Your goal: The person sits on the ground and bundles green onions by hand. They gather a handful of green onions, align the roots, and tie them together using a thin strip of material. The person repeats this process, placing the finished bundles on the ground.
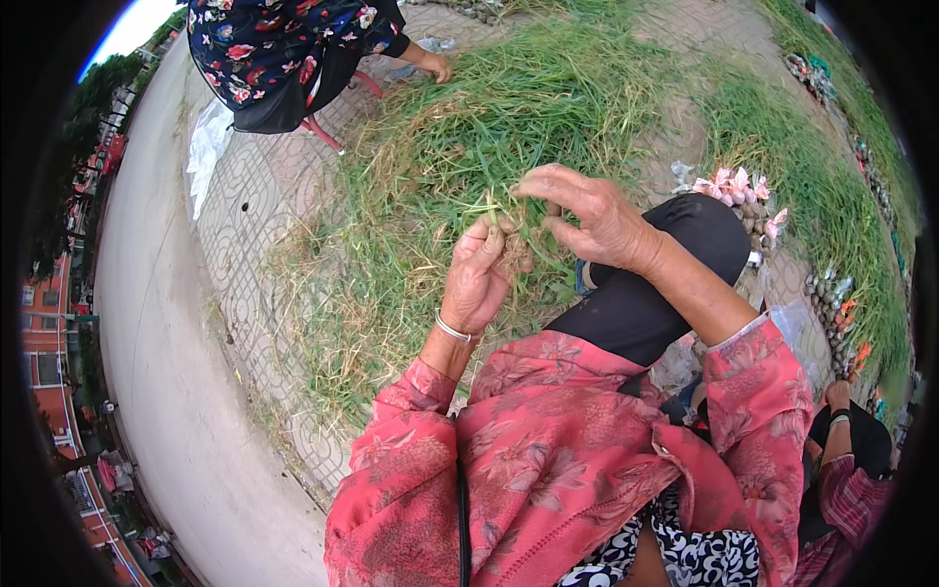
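My left hand (475, 282), with a pale bangle (451, 328) at its wrist, pinches a small green plant (491, 210) between thumb and fingers. Thin brown roots or dry stems (516, 257) hang beside its fingertips. Just to the right, my right hand (598, 213) hovers with its fingers bent and apart, the fingertips close to the plant. Nothing shows clearly in its grasp, though its inner side is partly hidden. Beneath both hands spreads a pile of cut or pulled grass (513, 110), green with dry straw mixed in.
A person in a floral top (293, 51) sits on a stool at the far left, one hand on the grass. Pink-wrapped bundles (733, 185) lie beyond my knee (704, 227). Another person (851, 469) sits at lower right, near bagged bundles (832, 293). A road (161, 293) runs along the left.
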A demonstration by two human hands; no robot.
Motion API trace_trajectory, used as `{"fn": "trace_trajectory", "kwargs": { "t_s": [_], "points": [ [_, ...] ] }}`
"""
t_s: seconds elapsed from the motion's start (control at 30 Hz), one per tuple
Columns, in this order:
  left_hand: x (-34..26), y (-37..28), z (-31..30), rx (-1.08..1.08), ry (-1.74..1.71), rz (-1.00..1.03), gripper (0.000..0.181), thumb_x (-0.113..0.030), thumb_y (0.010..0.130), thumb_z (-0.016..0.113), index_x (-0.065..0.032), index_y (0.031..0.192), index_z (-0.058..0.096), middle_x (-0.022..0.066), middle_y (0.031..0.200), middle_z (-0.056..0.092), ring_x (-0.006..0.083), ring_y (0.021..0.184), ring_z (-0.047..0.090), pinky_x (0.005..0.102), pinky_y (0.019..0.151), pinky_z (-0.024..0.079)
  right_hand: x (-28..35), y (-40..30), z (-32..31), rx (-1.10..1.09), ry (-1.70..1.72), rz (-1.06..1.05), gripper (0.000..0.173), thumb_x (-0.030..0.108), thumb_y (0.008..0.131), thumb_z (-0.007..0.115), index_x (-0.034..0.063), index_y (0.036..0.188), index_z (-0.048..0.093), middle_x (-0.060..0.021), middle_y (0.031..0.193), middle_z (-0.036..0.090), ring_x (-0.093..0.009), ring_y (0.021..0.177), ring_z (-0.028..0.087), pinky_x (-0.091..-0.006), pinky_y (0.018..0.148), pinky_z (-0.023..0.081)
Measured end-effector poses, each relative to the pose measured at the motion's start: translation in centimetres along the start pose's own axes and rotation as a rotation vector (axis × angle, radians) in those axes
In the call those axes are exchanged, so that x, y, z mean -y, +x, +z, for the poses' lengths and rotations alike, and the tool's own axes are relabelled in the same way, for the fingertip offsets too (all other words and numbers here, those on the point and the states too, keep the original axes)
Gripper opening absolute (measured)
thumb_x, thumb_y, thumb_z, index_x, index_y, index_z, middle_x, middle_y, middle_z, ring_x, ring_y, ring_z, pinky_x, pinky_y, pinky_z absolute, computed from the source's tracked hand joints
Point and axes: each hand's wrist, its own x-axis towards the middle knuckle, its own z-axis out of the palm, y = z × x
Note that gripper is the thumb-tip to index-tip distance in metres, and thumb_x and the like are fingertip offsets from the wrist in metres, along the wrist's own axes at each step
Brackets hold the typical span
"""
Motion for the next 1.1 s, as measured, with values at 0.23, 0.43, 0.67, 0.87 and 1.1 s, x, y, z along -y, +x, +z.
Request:
{"fn": "trace_trajectory", "kwargs": {
  "t_s": [0.23, 0.43, 0.67, 0.87, 1.1],
  "points": [
    [0.3, 0.7, -2.5, -0.053, -0.169, 0.002, 0.012, -0.015, 0.088, 0.048, -0.0043, 0.093, 0.048, 0.0042, 0.074, 0.051, 0.0142, 0.067, 0.049, 0.0270, 0.061, 0.042, -1.9, -0.2, -0.8, -0.069, 0.349, 0.333, 0.014, 0.006, 0.074, 0.061, 0.0050, 0.087, 0.056, -0.0004, 0.069, 0.054, -0.012, 0.060, 0.055, -0.0254, 0.052, 0.044],
    [-0.6, -1.2, -18.1, -0.787, -0.024, 0.057, 0.015, -0.012, 0.088, 0.038, -0.0085, 0.080, 0.050, 0.0032, 0.066, 0.049, 0.0163, 0.060, 0.047, 0.0253, 0.053, 0.039, -7.1, 0.4, -6.7, -0.521, 0.877, 0.731, 0.010, 0.015, 0.083, 0.058, 0.0057, 0.086, 0.055, 0.0030, 0.068, 0.050, -0.005, 0.051, 0.042, -0.0196, 0.047, 0.033],
    [2.1, -16.0, -40.2, -1.380, 0.205, -0.078, 0.012, -0.018, 0.080, 0.049, -0.0118, 0.069, 0.050, 0.0044, 0.056, 0.050, 0.0193, 0.044, 0.048, 0.0320, 0.039, 0.037, -8.3, 0.6, -11.0, -0.484, 0.961, 0.702, 0.014, 0.019, 0.084, 0.056, 0.0071, 0.088, 0.050, 0.0006, 0.074, 0.050, -0.007, 0.054, 0.042, -0.0215, 0.049, 0.033],
    [0.5, -14.1, -30.5, -1.592, 1.781, -0.275, 0.051, -0.024, 0.071, 0.064, 0.0043, 0.111, 0.047, 0.0184, 0.100, 0.058, 0.0322, 0.090, 0.057, 0.0348, 0.078, 0.045, -7.7, 1.0, -10.0, -0.383, 0.986, 0.738, 0.013, 0.018, 0.085, 0.054, 0.0070, 0.089, 0.051, 0.0012, 0.069, 0.049, -0.006, 0.051, 0.041, -0.0200, 0.046, 0.033],
    [-3.7, 1.4, -7.1, -0.404, 1.029, 0.327, 0.030, -0.027, 0.088, 0.048, -0.0024, 0.104, 0.057, 0.0059, 0.100, 0.060, 0.0133, 0.092, 0.054, 0.0238, 0.075, 0.041, -3.9, 1.0, -5.7, -0.338, 0.622, 0.696, 0.015, 0.018, 0.079, 0.062, 0.0038, 0.078, 0.056, 0.0037, 0.059, 0.049, -0.003, 0.048, 0.039, -0.0198, 0.043, 0.031]
  ]
}}
